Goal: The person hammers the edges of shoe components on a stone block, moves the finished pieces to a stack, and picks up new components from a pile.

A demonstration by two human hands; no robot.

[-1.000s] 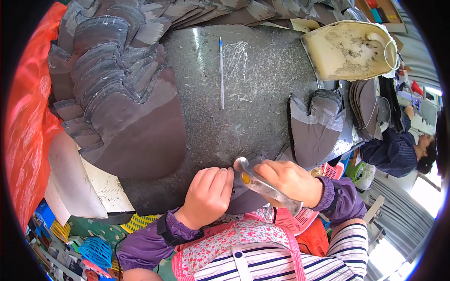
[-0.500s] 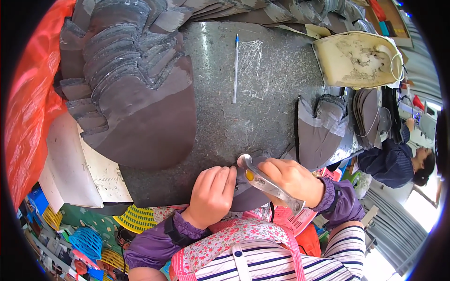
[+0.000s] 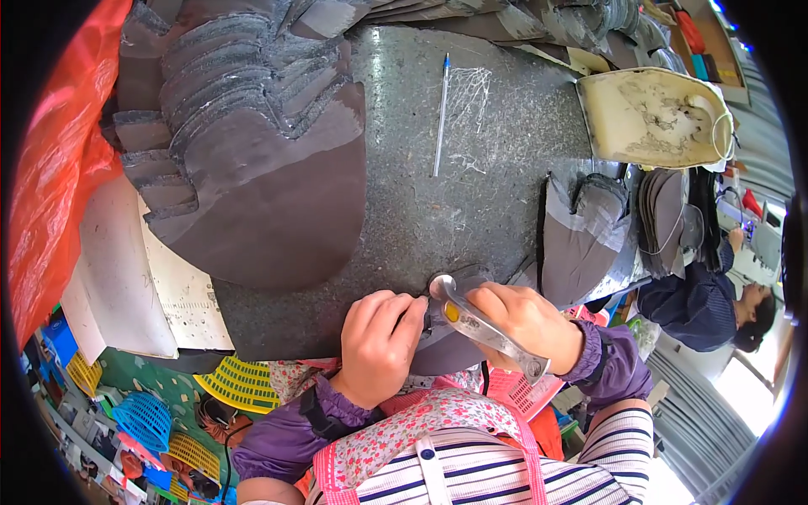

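My right hand is closed round a shoemaker's hammer, mostly covering its handle. The hammer's curved metal head faces up, with a yellow spot in its middle and its round end toward my left fingertips. Bent fingers of my left hand press together at the edge of a dark grey cut piece lying at the table's near edge. What lies under those fingertips is hidden. Left of my hands, a stack of overlapping grey pieces with roughened edges fans out on the table.
A blue-capped pen lies on the dark table. A cream scoop-like tray sits back right, near smaller piles of grey pieces. Red plastic sheeting hangs at left. Baskets stand below; a person sits far right.
The view has shifted slightly, so the table things appear displaced. Both hands keep nearly the same place and grip, and the hammer stays beside my left fingertips.
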